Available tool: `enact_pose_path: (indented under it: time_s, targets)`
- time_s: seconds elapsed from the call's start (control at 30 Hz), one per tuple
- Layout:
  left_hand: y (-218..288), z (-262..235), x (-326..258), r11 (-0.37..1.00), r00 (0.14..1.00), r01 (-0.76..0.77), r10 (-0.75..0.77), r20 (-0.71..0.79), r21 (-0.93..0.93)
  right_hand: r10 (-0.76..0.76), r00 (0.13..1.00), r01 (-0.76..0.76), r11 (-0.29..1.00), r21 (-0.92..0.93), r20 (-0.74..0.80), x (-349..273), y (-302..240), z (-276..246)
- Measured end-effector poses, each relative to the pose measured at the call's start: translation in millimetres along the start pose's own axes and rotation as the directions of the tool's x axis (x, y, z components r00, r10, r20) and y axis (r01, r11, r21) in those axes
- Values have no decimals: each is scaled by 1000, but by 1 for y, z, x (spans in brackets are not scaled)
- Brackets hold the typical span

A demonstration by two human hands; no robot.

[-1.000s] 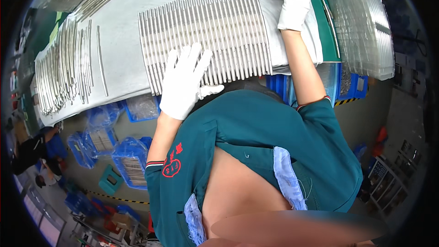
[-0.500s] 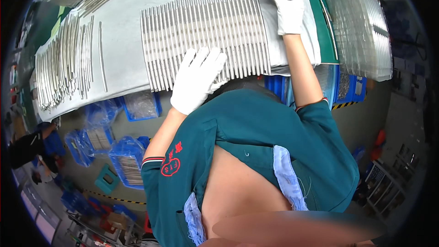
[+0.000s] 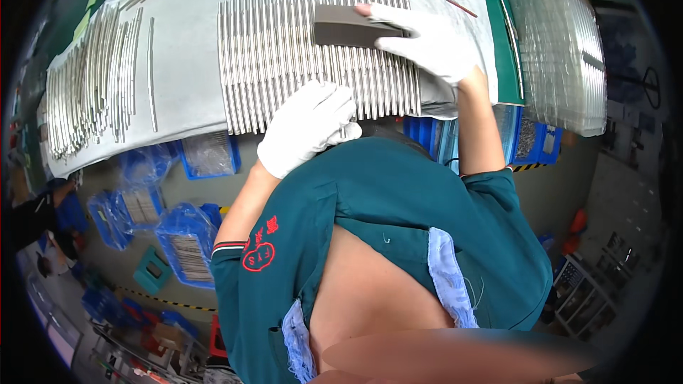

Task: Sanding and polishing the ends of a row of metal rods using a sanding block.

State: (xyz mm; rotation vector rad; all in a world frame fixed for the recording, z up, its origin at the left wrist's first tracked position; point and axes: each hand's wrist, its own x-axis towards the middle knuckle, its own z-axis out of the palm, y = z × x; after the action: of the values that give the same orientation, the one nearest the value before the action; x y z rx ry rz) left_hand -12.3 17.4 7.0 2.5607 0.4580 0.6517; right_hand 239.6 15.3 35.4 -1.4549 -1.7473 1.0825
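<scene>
Risk: slim silver metal rods, side by side on grey cloth-covered desk, scattering or rolling off near edge. Right hand clamped on dark grey rectangular block atop rods; hard push could shift row. Left hand, fingers together, pressing rods' near ends; slipping likely frees them.

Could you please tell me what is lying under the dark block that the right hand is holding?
The dark block rests on the row of metal rods, pressed by the gloved right hand. The rods lie on a grey cloth. The rod sections beneath the block are covered.
</scene>
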Motion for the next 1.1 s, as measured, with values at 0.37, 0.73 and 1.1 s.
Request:
enact_pose_path:
  time_s: [0.37, 0.73, 1.1]
  targets:
    - [-4, 9, -3, 998, 996, -40, 35, -81, -55, -82, 993, 93, 987, -134, 89, 15, -10, -12]
    - [-1, 13, -4, 994, 967, -53, 27, -253, -94, 92, 996, -92, 967, -238, -13, -28, -5, -30]
    - [-5, 13, -7, 994, 984, -56, 39, -175, -91, 39, 995, -47, 995, 84, 91, -14, -14, -10]
